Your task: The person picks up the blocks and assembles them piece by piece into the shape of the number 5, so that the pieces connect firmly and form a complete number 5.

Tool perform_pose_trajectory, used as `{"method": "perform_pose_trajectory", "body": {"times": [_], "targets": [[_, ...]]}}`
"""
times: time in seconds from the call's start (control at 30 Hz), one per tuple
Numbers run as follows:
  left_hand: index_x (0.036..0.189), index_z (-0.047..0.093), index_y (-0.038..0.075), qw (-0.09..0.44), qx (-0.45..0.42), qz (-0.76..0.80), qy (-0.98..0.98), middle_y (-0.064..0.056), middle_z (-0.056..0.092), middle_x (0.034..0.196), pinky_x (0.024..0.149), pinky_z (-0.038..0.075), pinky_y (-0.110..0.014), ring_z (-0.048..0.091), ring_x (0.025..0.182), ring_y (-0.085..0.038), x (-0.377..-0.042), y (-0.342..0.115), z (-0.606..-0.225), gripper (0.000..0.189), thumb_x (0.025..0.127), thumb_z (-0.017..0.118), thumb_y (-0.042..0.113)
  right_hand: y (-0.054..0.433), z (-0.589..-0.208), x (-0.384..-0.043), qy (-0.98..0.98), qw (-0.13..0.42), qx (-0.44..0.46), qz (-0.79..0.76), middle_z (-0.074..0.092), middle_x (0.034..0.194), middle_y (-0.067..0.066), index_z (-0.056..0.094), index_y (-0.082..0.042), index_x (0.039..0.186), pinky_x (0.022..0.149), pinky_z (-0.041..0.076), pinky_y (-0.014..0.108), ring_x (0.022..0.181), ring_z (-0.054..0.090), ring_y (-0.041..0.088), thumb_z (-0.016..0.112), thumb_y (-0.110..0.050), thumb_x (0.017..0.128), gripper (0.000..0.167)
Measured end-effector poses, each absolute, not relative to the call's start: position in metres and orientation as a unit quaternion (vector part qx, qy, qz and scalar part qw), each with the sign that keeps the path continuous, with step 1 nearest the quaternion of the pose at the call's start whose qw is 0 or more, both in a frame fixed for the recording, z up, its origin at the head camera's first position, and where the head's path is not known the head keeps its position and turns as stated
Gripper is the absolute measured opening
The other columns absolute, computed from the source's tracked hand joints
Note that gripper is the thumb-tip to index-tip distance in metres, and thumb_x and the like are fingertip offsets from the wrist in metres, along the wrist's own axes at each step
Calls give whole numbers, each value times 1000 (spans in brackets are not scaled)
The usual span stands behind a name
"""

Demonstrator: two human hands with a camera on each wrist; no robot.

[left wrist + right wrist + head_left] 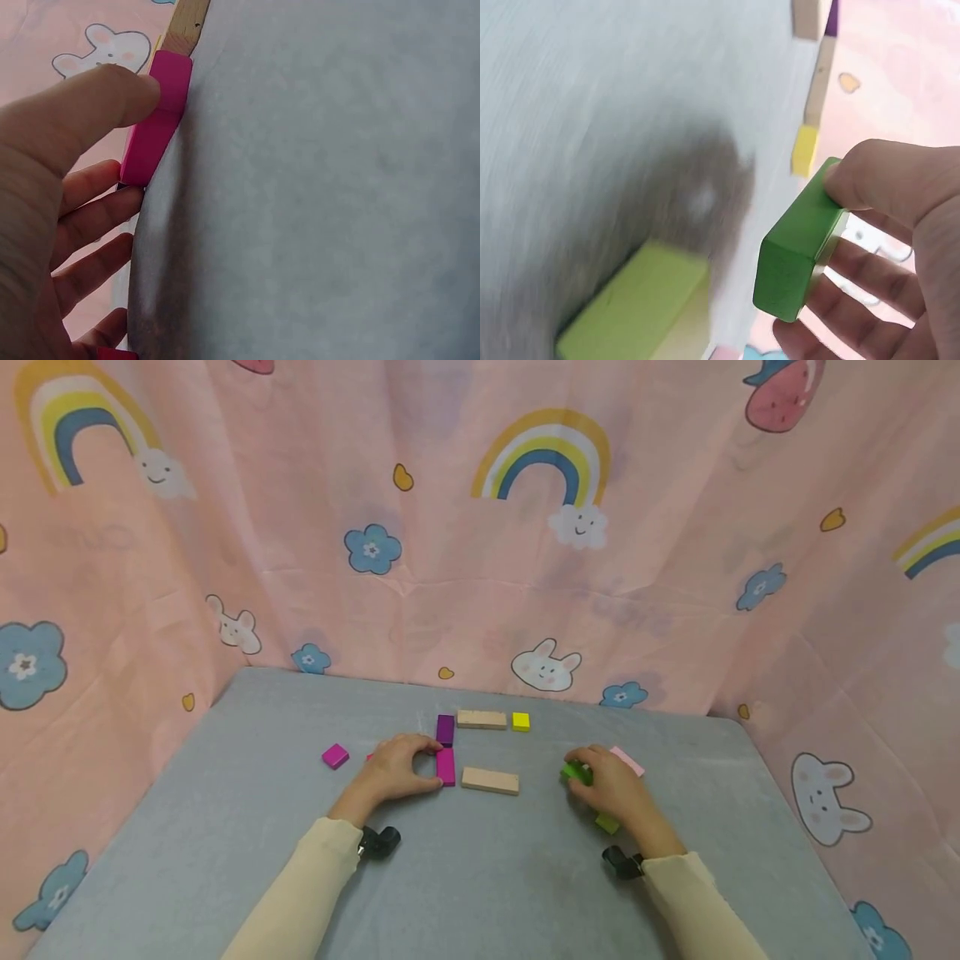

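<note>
My left hand pinches a magenta block lengthwise, thumb on its near end and index finger by the far end. That block lies on the table against a dark purple block, beside a plain wooden block. On the right, my right hand holds a green block between thumb and fingers, raised off the table in the right wrist view. A yellow-green block lies below it. Partly hidden behind this hand is a light pink block.
Further back, a second wooden block lies between the purple block and a yellow cube. At the left rests a magenta piece, and a reddish piece shows beside the left hand. A patterned pink curtain borders the grey table.
</note>
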State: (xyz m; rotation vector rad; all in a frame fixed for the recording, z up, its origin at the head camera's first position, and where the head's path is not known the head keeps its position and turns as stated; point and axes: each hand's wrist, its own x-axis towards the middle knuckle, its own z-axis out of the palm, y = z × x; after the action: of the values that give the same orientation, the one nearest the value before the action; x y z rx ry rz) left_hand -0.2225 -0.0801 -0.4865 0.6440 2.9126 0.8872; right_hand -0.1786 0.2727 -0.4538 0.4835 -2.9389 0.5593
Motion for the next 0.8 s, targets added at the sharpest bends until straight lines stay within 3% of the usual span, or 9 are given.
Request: {"method": "perform_pose_trajectory", "body": {"times": [0.53, 0.8], "targets": [[120, 64, 19, 24, 209, 287, 935, 2, 66, 117, 106, 38, -49, 55, 118, -20, -224, -81, -486, 53, 74, 79, 40, 237, -463, -170, -963, 20, 93, 251, 63, 96, 4, 69, -15, 105, 71, 52, 32, 82, 56, 17, 74, -23, 80, 27], [121, 64, 18, 25, 212, 286, 934, 2, 66, 117, 106, 38, -49, 56, 118, -20, -224, -81, -484, 53, 74, 79, 39, 224, -467, -168, -963, 2, 60, 262, 63, 97, 4, 69, -16, 105, 73, 53, 33, 81, 56, 17, 75, -24, 79, 28]]}}
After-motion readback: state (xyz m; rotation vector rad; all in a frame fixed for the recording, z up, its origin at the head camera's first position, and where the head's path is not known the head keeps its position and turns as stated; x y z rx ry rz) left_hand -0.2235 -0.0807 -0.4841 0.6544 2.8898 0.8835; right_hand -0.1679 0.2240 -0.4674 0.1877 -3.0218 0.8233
